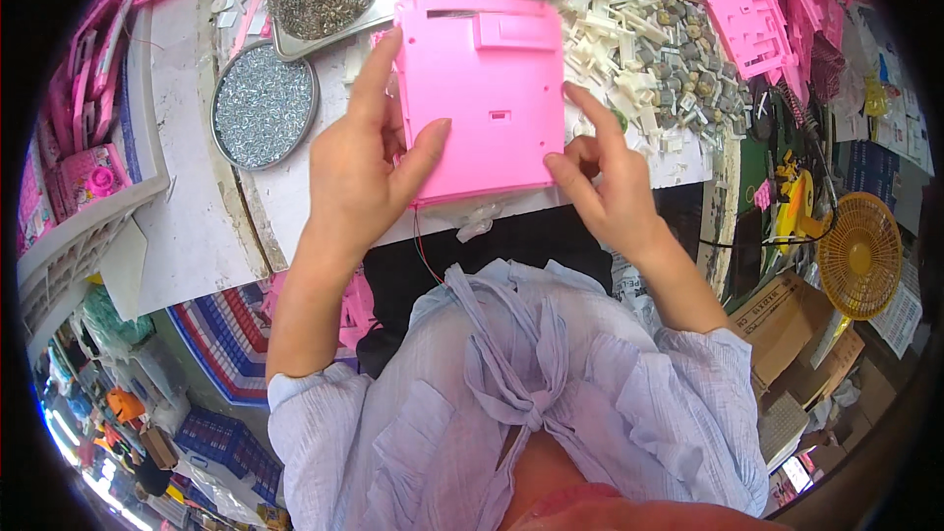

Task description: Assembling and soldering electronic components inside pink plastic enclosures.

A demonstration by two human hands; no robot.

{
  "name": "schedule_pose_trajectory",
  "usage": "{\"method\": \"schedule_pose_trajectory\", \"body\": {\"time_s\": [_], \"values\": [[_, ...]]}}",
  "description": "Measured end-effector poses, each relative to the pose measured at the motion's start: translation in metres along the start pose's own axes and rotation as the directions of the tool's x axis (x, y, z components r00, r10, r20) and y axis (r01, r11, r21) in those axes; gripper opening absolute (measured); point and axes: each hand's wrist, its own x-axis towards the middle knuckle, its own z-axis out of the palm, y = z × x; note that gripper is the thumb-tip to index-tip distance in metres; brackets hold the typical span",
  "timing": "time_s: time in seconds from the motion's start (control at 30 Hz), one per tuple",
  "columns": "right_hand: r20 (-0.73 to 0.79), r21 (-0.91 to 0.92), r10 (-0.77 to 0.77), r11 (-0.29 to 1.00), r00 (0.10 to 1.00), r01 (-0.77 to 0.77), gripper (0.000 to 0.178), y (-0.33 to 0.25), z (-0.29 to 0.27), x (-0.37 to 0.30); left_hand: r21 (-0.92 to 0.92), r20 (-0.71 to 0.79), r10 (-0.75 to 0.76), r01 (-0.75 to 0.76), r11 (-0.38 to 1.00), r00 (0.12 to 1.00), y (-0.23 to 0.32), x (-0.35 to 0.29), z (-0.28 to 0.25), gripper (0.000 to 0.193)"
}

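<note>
Both hands grip the pink plastic panel (482, 98) between them, left hand (359, 172), right hand (610, 187).

The pink plastic panel (484, 98) hides its underside, some fingers (379, 74) and the table beneath.

Two hands, the left hand (359, 172) and the right hand (605, 187), are gripping one pink panel (482, 98). One round tin of screws (264, 105) and two metal trays (324, 0) are sitting nearby. One yellow fan (860, 254) is standing alone.
</note>
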Motion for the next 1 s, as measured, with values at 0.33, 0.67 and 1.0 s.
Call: {"method": "schedule_pose_trajectory", "body": {"time_s": [0.33,0.67,1.0], "values": [[0.099,0.004,-0.076,0.997,0.992,0.076,0.056,0.009,0.002,0.022,-0.071,-0.011,-0.058,0.057,0.996,0.998,-0.017,0.000,0.008,0.057],[0.167,-0.258,-0.175,0.942,0.970,0.214,0.053,0.014,0.006,0.026,0.105,0.032,-0.307,0.302,0.947,0.951,-0.001,-0.036,0.012,0.059],[0.329,-0.552,-0.194,0.754,0.924,0.355,0.047,-0.014,-0.014,0.047,-0.244,0.363,-0.222,0.323,0.914,0.905,-0.030,-0.022,-0.026,0.050]]}}
